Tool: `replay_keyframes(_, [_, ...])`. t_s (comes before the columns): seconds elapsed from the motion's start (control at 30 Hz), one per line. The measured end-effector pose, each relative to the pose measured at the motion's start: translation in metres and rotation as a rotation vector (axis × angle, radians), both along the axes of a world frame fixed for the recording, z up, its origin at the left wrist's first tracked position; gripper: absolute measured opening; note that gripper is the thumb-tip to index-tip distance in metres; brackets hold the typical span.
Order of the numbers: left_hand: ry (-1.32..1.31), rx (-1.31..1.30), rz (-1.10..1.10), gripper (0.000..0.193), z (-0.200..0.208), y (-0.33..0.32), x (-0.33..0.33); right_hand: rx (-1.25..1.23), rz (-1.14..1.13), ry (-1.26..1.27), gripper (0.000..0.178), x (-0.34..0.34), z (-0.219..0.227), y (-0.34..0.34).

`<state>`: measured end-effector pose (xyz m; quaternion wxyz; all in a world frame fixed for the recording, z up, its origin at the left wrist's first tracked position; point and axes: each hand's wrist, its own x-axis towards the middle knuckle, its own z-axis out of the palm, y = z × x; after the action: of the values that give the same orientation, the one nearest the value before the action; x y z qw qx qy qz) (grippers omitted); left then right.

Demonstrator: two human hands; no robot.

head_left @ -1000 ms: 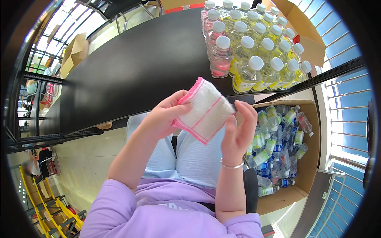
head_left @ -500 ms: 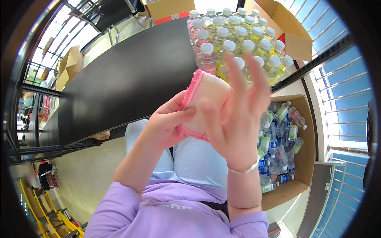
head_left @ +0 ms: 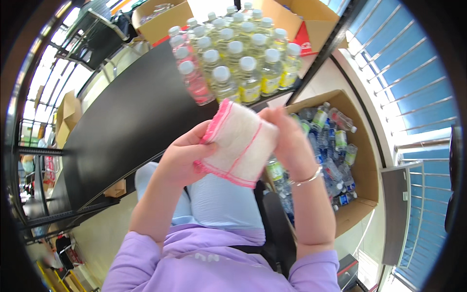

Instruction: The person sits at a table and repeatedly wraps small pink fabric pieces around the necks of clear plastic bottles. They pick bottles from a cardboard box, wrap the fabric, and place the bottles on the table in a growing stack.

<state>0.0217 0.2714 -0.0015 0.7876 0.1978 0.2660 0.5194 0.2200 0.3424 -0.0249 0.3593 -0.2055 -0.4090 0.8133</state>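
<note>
One long dark tabletop (head_left: 121, 126) runs diagonally from lower left to upper right, bending with the lens. Its near stretch is bare; its far end carries a packed cluster of bottles.

Next in size, an open cardboard box (head_left: 362, 194) sits on the floor at the person's right, below the tabletop edge. It holds a loose heap of small bottles (head_left: 335, 146) with green, blue and clear labels, lying at all angles.

More cardboard boxes (head_left: 160, 22) stand beyond the tabletop at the top; one further box (head_left: 65, 114) stands at far left.

Upright bottles (head_left: 243, 68) with white caps stand in close rows on the tabletop, most with yellow labels, touching one another. At the cluster's left edge is a pink bottle (head_left: 194, 80).

Held up in front of the chest, between tabletop and lap, is a white mesh bag (head_left: 241, 143) with pink edging and a pink seam down its middle, tilted.

Left hand (head_left: 182, 155): fingers curled around the bag's left edge, thumb on top, gripping it.

Right hand (head_left: 287, 141): closed on the bag's right side, fingertips pinching near the upper corner. A thin bracelet (head_left: 309, 179) circles that wrist.

Lavender sleeves and pale blue trousers fill the lower part of the view.
</note>
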Motion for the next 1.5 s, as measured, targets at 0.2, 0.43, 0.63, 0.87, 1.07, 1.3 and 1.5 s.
replay_keyframes(0.2, [0.324, -0.083, -0.182, 0.035, -0.025, 0.014, 0.024, 0.030, -0.101, -0.356, 0.024, 0.005, -0.040, -0.032])
replay_keyframes(0.43, [0.458, -0.232, -0.214, 0.027, -0.074, 0.022, 0.066, 0.045, -0.269, -0.609, 0.025, 0.032, -0.079, -0.044])
replay_keyframes(0.63, [0.527, -0.322, -0.314, 0.024, -0.122, 0.023, 0.095, 0.189, -0.337, -0.806, 0.030, 0.063, -0.106, -0.060])
replay_keyframes(0.87, [0.696, -0.308, -0.424, 0.027, -0.155, 0.027, 0.138, 0.186, -0.332, -0.947, 0.039, 0.102, -0.115, -0.057])
replay_keyframes(1.07, [0.257, -0.627, -0.335, 0.033, -0.178, 0.031, 0.161, 0.169, -0.315, -1.187, 0.042, 0.092, -0.137, -0.064])
replay_keyframes(1.3, [0.527, -0.809, -0.247, 0.033, -0.182, 0.031, 0.182, 0.274, -0.314, -1.288, 0.031, 0.086, -0.164, -0.069])
replay_keyframes(1.5, [0.478, -0.796, -0.244, 0.031, -0.211, 0.027, 0.185, 0.263, -0.355, -1.293, 0.030, 0.093, -0.178, -0.070])
